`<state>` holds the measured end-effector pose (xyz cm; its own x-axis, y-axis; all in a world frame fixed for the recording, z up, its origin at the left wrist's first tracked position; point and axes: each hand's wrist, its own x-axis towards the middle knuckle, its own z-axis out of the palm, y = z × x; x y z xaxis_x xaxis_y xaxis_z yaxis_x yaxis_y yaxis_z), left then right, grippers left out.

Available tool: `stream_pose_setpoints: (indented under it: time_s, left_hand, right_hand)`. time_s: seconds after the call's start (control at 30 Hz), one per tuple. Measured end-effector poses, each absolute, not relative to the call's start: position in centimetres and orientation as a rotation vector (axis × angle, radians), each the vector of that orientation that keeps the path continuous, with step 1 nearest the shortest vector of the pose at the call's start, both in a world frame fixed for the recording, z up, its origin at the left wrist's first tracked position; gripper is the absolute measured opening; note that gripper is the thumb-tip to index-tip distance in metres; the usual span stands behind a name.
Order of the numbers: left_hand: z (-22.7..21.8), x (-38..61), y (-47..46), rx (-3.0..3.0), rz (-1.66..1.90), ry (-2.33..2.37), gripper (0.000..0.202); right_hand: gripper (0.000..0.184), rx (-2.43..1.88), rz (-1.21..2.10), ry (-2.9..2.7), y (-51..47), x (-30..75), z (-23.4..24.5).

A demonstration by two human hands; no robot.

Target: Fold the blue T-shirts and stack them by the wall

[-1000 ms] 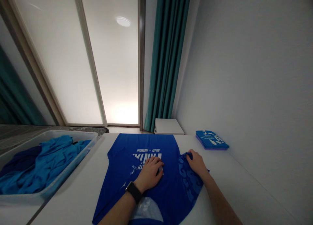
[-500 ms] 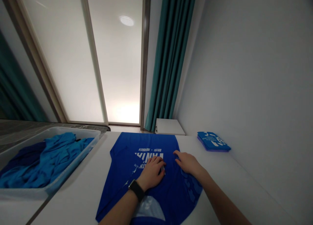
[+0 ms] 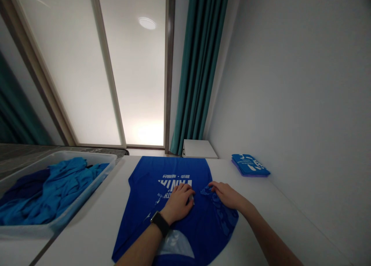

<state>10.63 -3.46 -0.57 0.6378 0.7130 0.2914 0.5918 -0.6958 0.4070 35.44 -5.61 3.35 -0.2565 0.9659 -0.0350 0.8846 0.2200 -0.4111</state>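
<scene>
A royal blue T-shirt (image 3: 171,173) with white lettering lies spread on the white table (image 3: 95,227). My left hand (image 3: 177,202), with a black watch on its wrist, rests palm down on the middle of the shirt, fingers together. My right hand (image 3: 226,194) lies on the patterned right sleeve (image 3: 223,212), which is folded inward over the shirt body; its fingers are pinched on the sleeve's edge.
A clear plastic bin (image 3: 60,219) at the left holds crumpled blue garments (image 3: 43,194). A folded blue shirt stack (image 3: 249,165) sits at the far right by the wall. A small white cabinet (image 3: 199,148), teal curtain (image 3: 197,65) and sliding glass doors stand beyond the table.
My right hand has carried the right sleeve inward from the shirt's outer edge toward its middle. My left hand has stayed pressed on the shirt.
</scene>
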Motion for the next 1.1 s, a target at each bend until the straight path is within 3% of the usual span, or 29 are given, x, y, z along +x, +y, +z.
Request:
stream_pose_setpoints:
  time_s: [0.23, 0.47, 0.67, 0.77, 0.87, 0.97, 1.1]
  left_hand:
    - [-0.5, 10.6, -3.3, 2.591, 0.632, 1.053, 0.026]
    - [-0.6, 10.6, -3.3, 2.593, 0.617, 1.058, 0.026]
    - [-0.6, 10.6, -3.3, 2.598, 0.612, 1.06, 0.026]
    - [-0.5, 10.6, -3.3, 2.601, 0.606, 1.058, 0.027]
    - [-0.5, 10.6, -3.4, 2.606, 0.608, 1.064, 0.026]
    - [-0.6, 10.6, -3.4, 2.609, 0.612, 1.061, 0.025]
    - [-0.7, 10.7, -3.3, 2.607, 0.619, 1.052, 0.025]
  right_hand:
    - [0.042, -1.927, 0.299, -2.177, -7.2, 38.1, 0.9]
    - [0.008, -2.023, 0.213, -2.163, -7.9, 38.0, 1.1]
    - [0.013, -1.857, 0.429, -2.09, -8.8, 36.2, 3.3]
    - [0.029, -1.665, 0.598, -2.093, -9.7, 33.8, 4.5]
    - [0.042, -1.531, 0.878, -2.085, -10.3, 31.5, 5.2]
    - [0.039, -1.464, 1.131, -2.021, -10.3, 30.5, 5.2]
    - [0.031, -1.516, 0.847, -2.056, -9.3, 31.1, 3.8]
